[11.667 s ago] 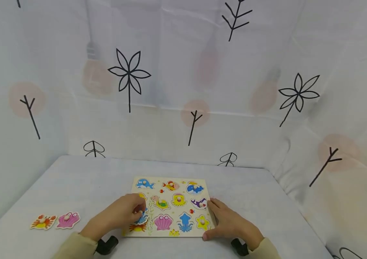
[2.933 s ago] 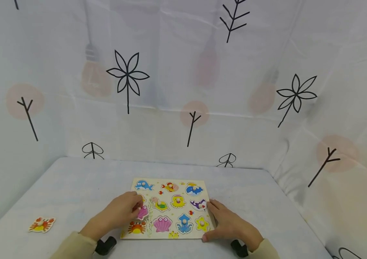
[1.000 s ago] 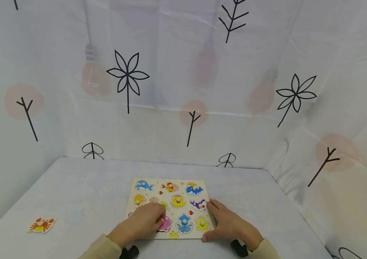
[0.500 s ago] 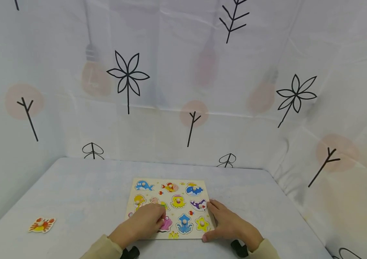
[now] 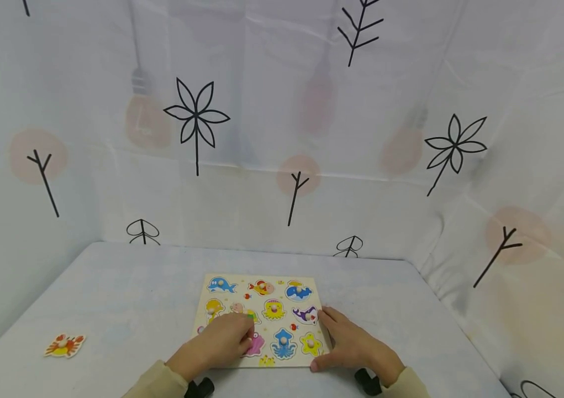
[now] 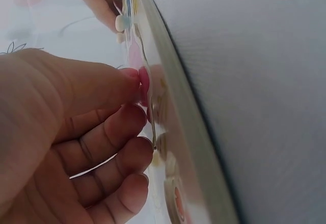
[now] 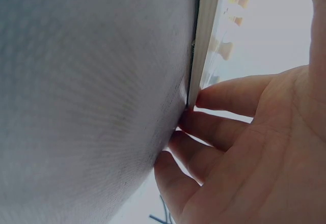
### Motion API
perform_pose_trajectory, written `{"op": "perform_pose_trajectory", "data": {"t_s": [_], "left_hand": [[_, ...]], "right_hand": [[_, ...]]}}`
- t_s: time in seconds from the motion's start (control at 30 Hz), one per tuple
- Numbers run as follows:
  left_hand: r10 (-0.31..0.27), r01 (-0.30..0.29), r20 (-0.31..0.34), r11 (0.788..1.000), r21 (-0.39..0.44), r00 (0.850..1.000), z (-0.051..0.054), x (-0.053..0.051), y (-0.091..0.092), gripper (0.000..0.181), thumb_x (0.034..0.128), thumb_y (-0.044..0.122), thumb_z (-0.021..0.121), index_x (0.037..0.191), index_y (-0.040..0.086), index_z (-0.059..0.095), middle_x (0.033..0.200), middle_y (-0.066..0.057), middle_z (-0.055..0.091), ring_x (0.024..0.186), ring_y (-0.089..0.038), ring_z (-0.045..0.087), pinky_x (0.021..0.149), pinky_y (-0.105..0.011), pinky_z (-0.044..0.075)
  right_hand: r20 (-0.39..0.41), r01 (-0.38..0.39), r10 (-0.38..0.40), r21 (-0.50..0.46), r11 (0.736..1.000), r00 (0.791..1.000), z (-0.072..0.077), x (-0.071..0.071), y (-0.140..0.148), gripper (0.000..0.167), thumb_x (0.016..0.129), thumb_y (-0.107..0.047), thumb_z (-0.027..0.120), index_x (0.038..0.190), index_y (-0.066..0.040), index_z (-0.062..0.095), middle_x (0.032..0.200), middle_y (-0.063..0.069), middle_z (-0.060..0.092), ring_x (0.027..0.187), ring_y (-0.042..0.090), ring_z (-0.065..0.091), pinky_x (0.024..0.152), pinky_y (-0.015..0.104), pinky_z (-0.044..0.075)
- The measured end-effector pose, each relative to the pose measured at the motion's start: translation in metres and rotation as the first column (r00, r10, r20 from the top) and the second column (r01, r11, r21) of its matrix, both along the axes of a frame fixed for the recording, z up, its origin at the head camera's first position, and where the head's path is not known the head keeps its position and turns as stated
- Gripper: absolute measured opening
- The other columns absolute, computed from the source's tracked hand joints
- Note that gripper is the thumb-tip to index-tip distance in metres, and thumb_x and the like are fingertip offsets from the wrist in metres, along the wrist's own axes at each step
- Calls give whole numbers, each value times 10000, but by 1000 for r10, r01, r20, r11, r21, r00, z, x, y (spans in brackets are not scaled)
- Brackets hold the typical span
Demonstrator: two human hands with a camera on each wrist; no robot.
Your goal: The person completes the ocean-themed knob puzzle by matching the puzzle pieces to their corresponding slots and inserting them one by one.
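A wooden knob puzzle board [image 5: 306, 360] with sea animals lies flat on the table. My left hand [image 5: 224, 338] is over its lower left part, covering the crab picture and some of the turtle. Between thumb and index finger it pinches a pink shell puzzle piece [image 5: 256, 345], over the printed shell in the front row. In the left wrist view the piece's thin edge [image 6: 153, 124] is close to the board; whether it is seated I cannot tell. My right hand [image 5: 353, 342] rests against the board's right edge, thumb at the front corner, fingers fairly straight.
A red and orange crab puzzle piece [image 5: 64, 346] lies on the white table [image 5: 127, 293] left of the board. Other pieces sit in the board, among them a blue squid [image 5: 283, 344] and a yellow starfish [image 5: 310, 344]. A patterned white cloth [image 5: 252, 204] hangs behind.
The squid piece went from my left hand into the board. My left hand then took the shell piece from the table and moved it right over its printed outline. Little moved this last second.
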State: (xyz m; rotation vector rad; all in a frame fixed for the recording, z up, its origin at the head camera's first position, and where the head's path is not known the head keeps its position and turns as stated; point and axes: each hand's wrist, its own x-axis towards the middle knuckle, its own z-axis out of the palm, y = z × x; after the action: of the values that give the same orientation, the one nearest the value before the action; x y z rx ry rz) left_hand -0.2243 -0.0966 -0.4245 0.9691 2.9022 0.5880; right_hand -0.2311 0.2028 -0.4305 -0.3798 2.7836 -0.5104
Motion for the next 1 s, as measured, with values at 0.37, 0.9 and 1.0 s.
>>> {"op": "perform_pose_trajectory", "data": {"t_s": [0.37, 0.9, 1.0], "left_hand": [[-7, 7, -6, 1000, -3, 1000, 3, 0, -1, 139, 851, 197, 674, 750, 201, 578, 662, 141, 455, 623, -51, 418, 606, -247, 372], [6, -7, 7, 999, 31, 1000, -2, 0, -9, 178, 835, 275, 684, 955, 151, 640, 663, 131, 458, 631, -48, 435, 614, -251, 384], [35, -36, 20, 999, 35, 999, -4, 0, -17, 212, 849, 317, 679, 986, 165, 626, 664, 129, 450, 636, -43, 430, 605, -250, 369]], "right_hand": [[1, 5, -5, 2, 1000, 1000, 1, -1, -1, 1213, 526, -727, 753, 1485, -119, 328, 1534, 132, 257, 1386, 365, 262, 1037, 594, 281], [9, 16, -16, 3, 1000, 1000, -3, -2, 0, 1220, 512, -741, 747, 1484, -131, 333, 1536, 125, 255, 1390, 362, 253, 1041, 598, 271], [7, 17, -17, 6, 1000, 1000, -2, -2, 0, 1219, 515, -738, 749, 1486, -130, 330, 1536, 123, 256, 1390, 359, 255, 1043, 592, 272]]}}
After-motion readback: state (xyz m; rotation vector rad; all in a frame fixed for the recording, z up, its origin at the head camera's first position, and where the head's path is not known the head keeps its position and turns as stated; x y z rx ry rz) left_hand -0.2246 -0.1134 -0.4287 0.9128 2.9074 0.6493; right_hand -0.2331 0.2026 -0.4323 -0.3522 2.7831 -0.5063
